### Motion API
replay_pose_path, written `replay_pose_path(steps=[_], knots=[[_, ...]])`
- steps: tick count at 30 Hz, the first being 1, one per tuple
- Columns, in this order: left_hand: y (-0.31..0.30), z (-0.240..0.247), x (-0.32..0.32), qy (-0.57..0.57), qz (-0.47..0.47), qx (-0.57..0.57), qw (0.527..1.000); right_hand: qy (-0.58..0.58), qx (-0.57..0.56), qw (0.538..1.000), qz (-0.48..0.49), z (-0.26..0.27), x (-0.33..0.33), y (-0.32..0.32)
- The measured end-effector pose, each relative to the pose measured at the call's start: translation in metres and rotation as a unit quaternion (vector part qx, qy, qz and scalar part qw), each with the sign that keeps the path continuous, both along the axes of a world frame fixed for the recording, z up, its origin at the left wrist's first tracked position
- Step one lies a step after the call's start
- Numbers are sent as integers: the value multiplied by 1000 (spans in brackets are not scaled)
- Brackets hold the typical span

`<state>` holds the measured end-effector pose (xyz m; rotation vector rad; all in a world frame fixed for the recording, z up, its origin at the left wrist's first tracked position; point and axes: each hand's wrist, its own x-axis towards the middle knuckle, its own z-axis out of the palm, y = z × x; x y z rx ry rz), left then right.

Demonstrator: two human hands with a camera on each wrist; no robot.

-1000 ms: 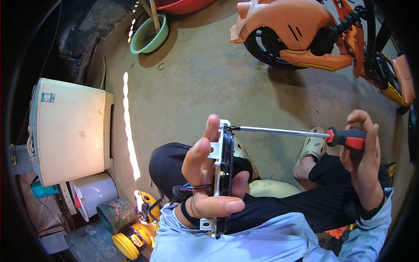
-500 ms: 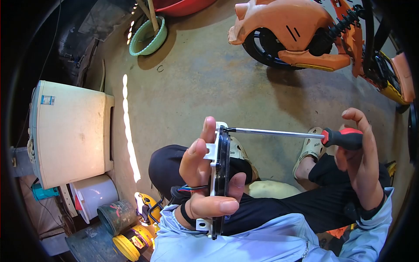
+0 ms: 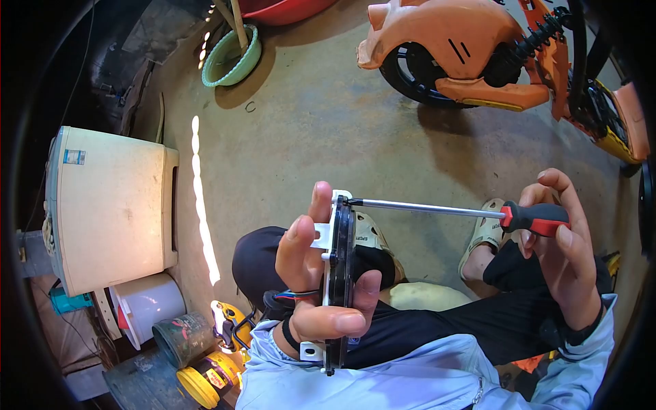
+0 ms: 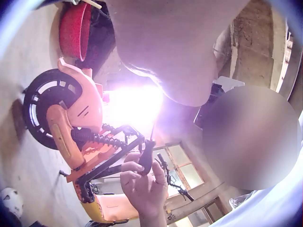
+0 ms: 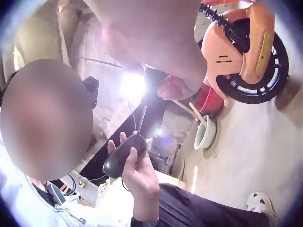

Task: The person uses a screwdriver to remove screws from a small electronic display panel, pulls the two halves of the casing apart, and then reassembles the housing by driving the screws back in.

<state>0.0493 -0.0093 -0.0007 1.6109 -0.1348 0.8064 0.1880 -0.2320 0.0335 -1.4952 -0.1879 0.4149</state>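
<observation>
In the head view my left hand (image 3: 301, 318) holds a flat black housing with a white back (image 3: 341, 273) on edge, thumb on one side and fingers on the other. White mounting tabs (image 3: 320, 236) stick out of it, and thin coloured wires (image 3: 301, 295) come from its back. My right hand (image 3: 570, 266) grips the red-and-black handle of a screwdriver (image 3: 427, 207). The shaft runs level, its tip at a corner of the housing's far end. From the right wrist view, the housing (image 5: 124, 156) shows a smooth, rounded dark face.
An orange scooter (image 3: 447, 41) stands on the concrete floor (image 3: 328, 130) at the back right. A green basin (image 3: 236, 65) lies at the back left. Along the left are a white cabinet (image 3: 113, 205), a white bucket (image 3: 147, 307) and dark pails (image 3: 179, 338).
The screwdriver handle has turned about its axis, and my right thumb and fingers have shifted their hold on it. My left hand and the housing have drifted slightly left.
</observation>
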Motion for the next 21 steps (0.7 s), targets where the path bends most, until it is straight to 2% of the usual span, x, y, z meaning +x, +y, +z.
replay_pose_path(steps=[4, 6, 10, 12, 15, 16, 18, 21], knots=[[2, -3, 0, -10, -1, 12, 1000, 7, 14, 999, 31, -3, 13, -23], [2, -4, 1, -10, -2, 18, 1000, 207, 73, 967, 129, 7, 25, -41], [4, -1, 2, -6, -3, 26, 1000, 205, 44, 974, 88, 8, 13, -18], [4, -1, 3, -4, -2, 30, 1000, 1, 20, 1000, -21, -3, 0, 2], [5, -1, 3, -5, -5, 37, 999, -14, -6, 1000, -1, -5, 5, -8], [4, -1, 3, -4, -5, 37, 999, -14, -6, 1000, -1, 0, 11, -17], [4, -1, 3, -3, -7, 40, 999, 200, -3, 976, 90, 12, 23, -36], [5, 0, 3, 2, -5, 35, 999, 181, 31, 979, 91, 8, 18, -28]])
